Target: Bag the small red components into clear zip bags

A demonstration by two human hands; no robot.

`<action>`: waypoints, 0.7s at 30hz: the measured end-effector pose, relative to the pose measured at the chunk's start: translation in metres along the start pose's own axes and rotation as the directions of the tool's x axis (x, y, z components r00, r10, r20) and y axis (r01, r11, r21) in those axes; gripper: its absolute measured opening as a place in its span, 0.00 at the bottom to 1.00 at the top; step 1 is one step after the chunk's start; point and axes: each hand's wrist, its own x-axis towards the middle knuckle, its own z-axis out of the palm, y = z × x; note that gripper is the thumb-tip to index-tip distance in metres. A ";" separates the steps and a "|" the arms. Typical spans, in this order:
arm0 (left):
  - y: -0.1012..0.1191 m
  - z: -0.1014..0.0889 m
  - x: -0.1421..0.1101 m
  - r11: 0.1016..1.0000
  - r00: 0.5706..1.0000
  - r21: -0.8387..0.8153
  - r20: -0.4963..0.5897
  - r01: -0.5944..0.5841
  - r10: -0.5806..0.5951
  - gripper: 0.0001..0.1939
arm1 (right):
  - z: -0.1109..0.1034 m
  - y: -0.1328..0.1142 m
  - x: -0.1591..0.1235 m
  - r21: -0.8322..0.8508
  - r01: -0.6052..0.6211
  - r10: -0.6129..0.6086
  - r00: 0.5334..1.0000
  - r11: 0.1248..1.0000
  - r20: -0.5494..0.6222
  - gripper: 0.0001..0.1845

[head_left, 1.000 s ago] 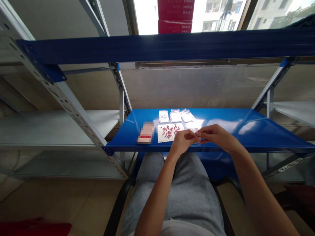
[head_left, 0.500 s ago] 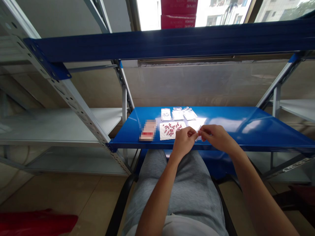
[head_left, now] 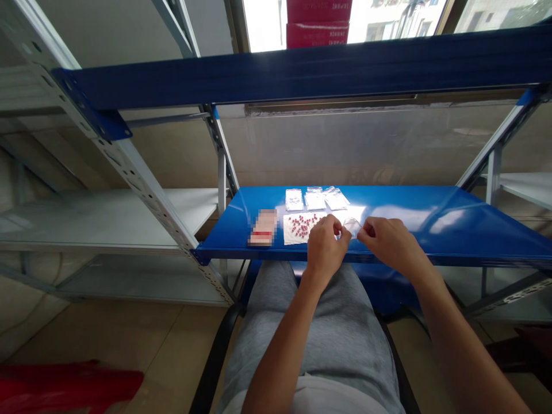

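Observation:
Between my two hands a small clear plastic bag [head_left: 352, 226] is stretched out above the blue tabletop [head_left: 405, 215]. My left hand [head_left: 326, 244] pinches its left side, fingers curled together. At the other side, my right hand [head_left: 383, 237] grips the bag between thumb and fingertips. Just left of my left hand lies a white sheet [head_left: 288, 237] with many small red bead-like pieces [head_left: 301, 226] scattered over it. My left hand covers the sheet's right part.
Behind the sheet lie three piles of clear plastic bags [head_left: 294, 199]. A blurred-out pinkish packet [head_left: 264, 228] sits at the left. A blue beam [head_left: 276, 77] crosses overhead, with metal uprights [head_left: 138, 184] at the side. Red boxes [head_left: 318, 31] stand by the window.
My hands have drawn slightly apart, and the clear bag now shows spread between them. The whole view has shifted a little as my head moved.

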 end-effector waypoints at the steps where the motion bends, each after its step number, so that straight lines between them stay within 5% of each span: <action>1: 0.001 0.000 -0.001 0.999 1.000 0.029 0.005 -0.025 0.024 0.05 | 0.000 -0.002 0.000 0.014 -0.006 0.006 1.000 1.000 0.009 0.14; 6: 0.002 0.002 -0.006 0.987 0.984 0.062 0.109 -0.147 0.140 0.15 | 0.002 -0.007 0.000 0.116 0.003 -0.011 0.998 0.993 0.067 0.20; 13: -0.008 0.008 -0.003 0.998 0.984 0.028 0.172 -0.058 0.053 0.12 | -0.004 -0.013 0.002 0.291 0.036 -0.091 0.980 0.956 0.177 0.18; 17: -0.008 0.000 0.001 0.997 0.979 -0.043 0.196 0.067 -0.057 0.09 | -0.008 -0.013 0.001 0.372 0.026 -0.125 0.962 0.928 0.243 0.18; 21: -0.007 -0.011 0.003 0.998 0.967 -0.003 0.245 0.070 -0.067 0.06 | -0.005 -0.012 -0.001 0.363 0.037 -0.139 0.956 0.931 0.259 0.16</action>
